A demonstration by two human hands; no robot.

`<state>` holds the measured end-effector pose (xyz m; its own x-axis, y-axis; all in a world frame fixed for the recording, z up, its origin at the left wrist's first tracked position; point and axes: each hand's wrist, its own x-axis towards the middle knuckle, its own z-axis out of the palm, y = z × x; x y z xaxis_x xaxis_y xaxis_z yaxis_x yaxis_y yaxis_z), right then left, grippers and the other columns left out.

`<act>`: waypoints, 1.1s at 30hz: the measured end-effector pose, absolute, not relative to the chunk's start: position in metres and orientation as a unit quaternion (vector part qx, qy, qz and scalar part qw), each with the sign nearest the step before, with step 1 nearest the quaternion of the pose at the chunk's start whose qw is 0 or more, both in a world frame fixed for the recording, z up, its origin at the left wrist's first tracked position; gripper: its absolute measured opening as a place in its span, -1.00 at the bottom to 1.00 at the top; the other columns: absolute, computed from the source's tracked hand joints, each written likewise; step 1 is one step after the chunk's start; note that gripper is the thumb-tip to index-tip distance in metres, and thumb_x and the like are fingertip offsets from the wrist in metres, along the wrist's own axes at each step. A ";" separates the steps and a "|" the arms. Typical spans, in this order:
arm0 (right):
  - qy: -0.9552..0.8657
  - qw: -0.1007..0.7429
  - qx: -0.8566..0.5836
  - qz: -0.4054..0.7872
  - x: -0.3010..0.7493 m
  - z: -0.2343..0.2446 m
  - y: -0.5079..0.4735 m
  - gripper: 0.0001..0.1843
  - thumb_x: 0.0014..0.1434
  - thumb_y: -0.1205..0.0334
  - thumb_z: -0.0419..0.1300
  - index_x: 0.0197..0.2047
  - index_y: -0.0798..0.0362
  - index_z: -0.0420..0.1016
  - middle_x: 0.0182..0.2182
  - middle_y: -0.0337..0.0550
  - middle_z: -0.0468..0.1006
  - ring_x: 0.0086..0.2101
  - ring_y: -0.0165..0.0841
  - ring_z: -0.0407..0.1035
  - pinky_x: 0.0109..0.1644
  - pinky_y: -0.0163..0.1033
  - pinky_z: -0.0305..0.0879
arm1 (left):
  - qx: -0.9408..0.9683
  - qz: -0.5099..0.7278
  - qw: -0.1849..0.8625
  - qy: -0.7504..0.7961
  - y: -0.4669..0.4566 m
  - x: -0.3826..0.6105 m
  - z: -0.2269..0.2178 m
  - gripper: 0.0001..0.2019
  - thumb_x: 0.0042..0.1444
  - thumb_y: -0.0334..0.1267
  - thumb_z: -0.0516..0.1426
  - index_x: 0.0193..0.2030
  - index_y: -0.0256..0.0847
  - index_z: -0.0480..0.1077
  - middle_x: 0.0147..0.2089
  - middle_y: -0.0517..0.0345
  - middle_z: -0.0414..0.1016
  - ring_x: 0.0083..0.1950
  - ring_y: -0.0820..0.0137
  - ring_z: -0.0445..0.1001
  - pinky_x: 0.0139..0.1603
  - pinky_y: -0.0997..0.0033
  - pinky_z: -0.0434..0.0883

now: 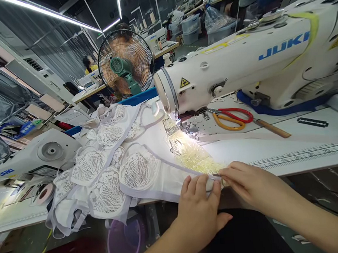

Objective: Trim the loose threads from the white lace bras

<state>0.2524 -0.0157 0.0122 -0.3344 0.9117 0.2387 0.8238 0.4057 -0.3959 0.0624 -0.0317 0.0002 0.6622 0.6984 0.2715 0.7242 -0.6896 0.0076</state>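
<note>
A white lace bra (140, 171) with pale lilac edging lies at the table's front edge, its side band stretching right toward my hands. My left hand (200, 209) is closed on the end of that band, fingers bent over the fabric. Just to its right, my right hand (246, 179) pinches near the band's tip. A thin metallic piece (216, 174) shows at its fingertips; what kind of thing it is I cannot make out. Beyond both hands is the lit needle area of a white sewing machine (239, 58). More lace bras (90, 164) are heaped on the left.
Scissors with red and orange handles (229, 119), a wooden-handled tool (273, 128) and a black razor blade (312, 122) lie right of the needle. A ruler strip (300, 154) runs along the front. A purple bin (126, 239) stands below; a fan (126, 63) is behind.
</note>
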 end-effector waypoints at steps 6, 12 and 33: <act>-0.825 0.170 -0.528 0.113 0.244 0.013 -0.015 -0.71 0.20 0.37 -0.08 -0.25 0.08 0.47 -0.47 -0.15 0.41 -0.45 -0.31 0.36 -0.45 -0.25 0.25 | -0.910 -0.112 0.041 -0.396 -0.029 0.063 0.004 -0.33 -0.02 0.15 0.14 0.21 -0.10 0.19 0.18 -0.03 0.26 0.15 0.21 0.25 0.22 0.11 0.19; -0.845 0.169 -0.499 0.094 0.244 0.010 -0.012 -0.78 0.10 0.45 0.02 -0.30 0.08 0.47 -0.49 -0.16 0.40 -0.44 -0.31 0.34 -0.42 -0.26 0.22 | -0.910 -0.108 0.048 -0.397 -0.030 0.065 0.005 -0.33 -0.05 0.15 0.17 0.18 -0.09 0.21 0.16 -0.02 0.27 0.13 0.20 0.27 0.20 0.10 0.21; -0.845 0.187 -0.495 0.077 0.244 0.007 -0.010 -0.81 0.06 0.45 0.07 -0.32 0.09 0.49 -0.51 -0.19 0.39 -0.47 -0.33 0.35 -0.46 -0.28 0.23 | -0.910 -0.105 0.075 -0.395 -0.030 0.064 0.003 -0.27 -0.10 0.17 0.19 0.20 -0.05 0.19 0.17 -0.05 0.26 0.13 0.18 0.27 0.17 0.10 0.23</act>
<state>0.2438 -0.0099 0.0068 -0.4402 0.8652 0.2400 0.8075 0.4984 -0.3156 0.0641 -0.0299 0.0029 0.6662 0.7029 0.2494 0.7341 -0.6770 -0.0529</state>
